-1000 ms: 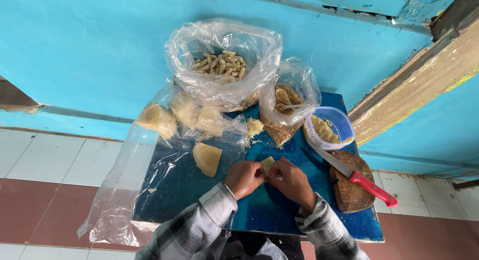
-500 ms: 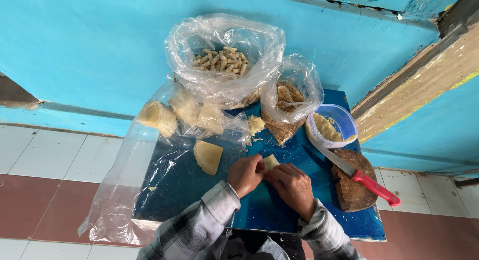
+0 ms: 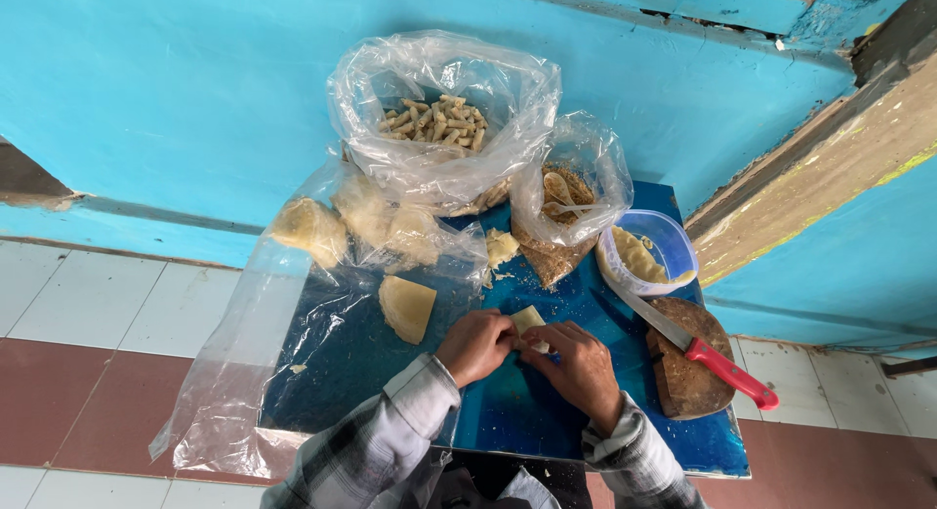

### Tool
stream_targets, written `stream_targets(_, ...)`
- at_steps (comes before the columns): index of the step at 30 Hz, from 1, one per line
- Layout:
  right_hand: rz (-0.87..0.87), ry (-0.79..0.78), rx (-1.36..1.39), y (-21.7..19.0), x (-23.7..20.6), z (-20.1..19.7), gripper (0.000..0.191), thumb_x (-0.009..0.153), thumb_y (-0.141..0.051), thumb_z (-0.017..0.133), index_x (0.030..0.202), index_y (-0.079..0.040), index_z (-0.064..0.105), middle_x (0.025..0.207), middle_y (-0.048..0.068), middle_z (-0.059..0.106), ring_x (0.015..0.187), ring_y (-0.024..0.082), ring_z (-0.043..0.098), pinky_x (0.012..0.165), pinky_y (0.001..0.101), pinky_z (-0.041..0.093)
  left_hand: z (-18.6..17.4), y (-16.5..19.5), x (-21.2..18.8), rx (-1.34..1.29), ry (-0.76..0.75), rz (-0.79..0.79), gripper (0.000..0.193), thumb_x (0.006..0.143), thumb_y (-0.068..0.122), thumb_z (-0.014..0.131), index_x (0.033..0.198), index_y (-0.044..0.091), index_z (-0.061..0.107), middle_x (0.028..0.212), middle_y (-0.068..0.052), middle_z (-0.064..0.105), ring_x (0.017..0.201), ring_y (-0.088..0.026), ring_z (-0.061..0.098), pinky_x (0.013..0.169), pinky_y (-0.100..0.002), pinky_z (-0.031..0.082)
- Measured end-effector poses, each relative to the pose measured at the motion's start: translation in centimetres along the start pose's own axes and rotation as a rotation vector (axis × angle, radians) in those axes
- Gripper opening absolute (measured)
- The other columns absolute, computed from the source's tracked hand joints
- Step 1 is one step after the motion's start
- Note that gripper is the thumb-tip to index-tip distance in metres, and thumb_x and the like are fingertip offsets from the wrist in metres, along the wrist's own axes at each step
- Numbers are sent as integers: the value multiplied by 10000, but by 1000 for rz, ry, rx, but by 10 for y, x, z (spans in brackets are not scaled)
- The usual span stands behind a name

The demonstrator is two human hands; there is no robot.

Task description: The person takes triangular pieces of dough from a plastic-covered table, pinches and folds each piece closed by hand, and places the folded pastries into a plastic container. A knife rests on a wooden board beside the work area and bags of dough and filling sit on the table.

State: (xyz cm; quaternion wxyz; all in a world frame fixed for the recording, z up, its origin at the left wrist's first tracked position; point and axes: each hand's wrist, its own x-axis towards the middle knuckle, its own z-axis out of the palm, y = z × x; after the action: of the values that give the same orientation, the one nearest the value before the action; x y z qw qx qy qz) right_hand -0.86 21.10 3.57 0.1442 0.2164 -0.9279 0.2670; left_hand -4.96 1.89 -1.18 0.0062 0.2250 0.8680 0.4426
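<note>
My left hand (image 3: pixel 475 345) and my right hand (image 3: pixel 578 362) meet over a blue table (image 3: pixel 508 421), both pinching a small pale square of dough (image 3: pixel 528 320). Just left of my left hand lies a folded pale dough wedge (image 3: pixel 407 307). Behind it, several yellowish dough sheets (image 3: pixel 363 221) rest inside a long clear plastic bag. A big clear bag of small rolled pieces (image 3: pixel 435 122) stands at the back. Both sleeves are plaid.
A clear bag of brown filling with a spoon (image 3: pixel 566 202) stands beside a plastic tub (image 3: pixel 673 244). A red-handled knife (image 3: pixel 700 348) rests across a round wooden block (image 3: pixel 690 378) at the right. Turquoise wall behind; tiled floor to the left.
My hands stay together on the dough piece, fingers shifting slightly. The view has drifted a little; nothing else has moved.
</note>
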Motion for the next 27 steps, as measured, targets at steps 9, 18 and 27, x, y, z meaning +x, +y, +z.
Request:
stream_targets(9,79,-70,41,26,14,15,117,791,-238,809,874,-156,800,854,21,712,792,243,680,674,381,528,2,3,3,-29,118,-4,130,848,138,758,874,32,687,874,-130,664,800,-357,679,715,-484,528)
stream_targets(18,357,-208,173,31,20,13,202,783,-274,830,949,-172,774,854,15,737,700,202,685,639,358,541,3,-4,1,29,55,187,45,863,68,705,903,66,725,884,-127,653,861,-361,661,760,-480,518)
stream_targets(27,105,-92,-28,26,15,12,139,815,-276,799,905,-171,806,900,9,729,803,235,702,677,386,537,5,-13,23,53,-33,30,66,843,129,751,852,65,737,900,-145,655,872,-373,661,792,-483,520)
